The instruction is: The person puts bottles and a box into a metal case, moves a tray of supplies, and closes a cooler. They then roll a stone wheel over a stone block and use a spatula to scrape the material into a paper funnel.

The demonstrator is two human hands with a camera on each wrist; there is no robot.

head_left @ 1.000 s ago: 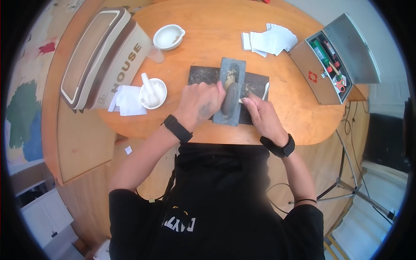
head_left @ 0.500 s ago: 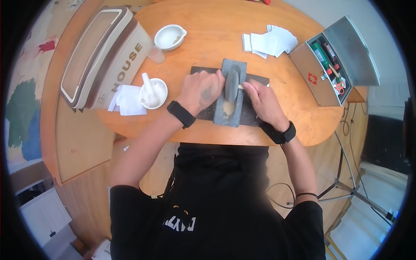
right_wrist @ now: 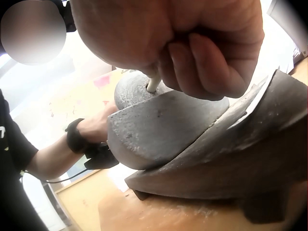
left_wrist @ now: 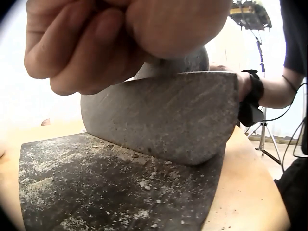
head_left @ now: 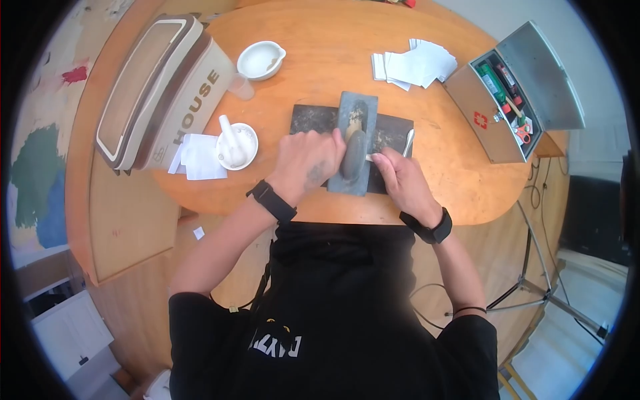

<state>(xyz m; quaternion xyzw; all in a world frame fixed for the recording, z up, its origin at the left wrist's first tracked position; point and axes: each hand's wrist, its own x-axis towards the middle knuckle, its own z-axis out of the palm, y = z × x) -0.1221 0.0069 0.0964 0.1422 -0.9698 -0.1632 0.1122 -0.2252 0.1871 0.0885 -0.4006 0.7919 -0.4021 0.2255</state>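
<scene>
A grey stone grinding wheel [head_left: 354, 155] stands on edge in a long stone trough [head_left: 358, 107], toward the end nearest the person. Coarse tan powder lies in the trough. My right hand [head_left: 402, 175] grips a pale handle [right_wrist: 153, 84] that sticks out of the wheel's hub. On the wheel's other side my left hand [head_left: 308, 160] is curled round the opposite handle end, which the fingers hide. Beneath the trough is a dark board [left_wrist: 120, 187] strewn with crumbs and powder.
A white mortar [head_left: 251, 155] with a pestle stands at the left, beside white paper slips [head_left: 203, 160]. Behind are a spouted white bowl [head_left: 260, 61] and a clear cup [head_left: 241, 87]. A metal spoon [head_left: 409, 143] lies on the board's right. An open first-aid box [head_left: 481, 110] stands right.
Both hands have rolled the wheel away along the trough and then back toward the person, where it was a second ago. The trough has stayed in place.
</scene>
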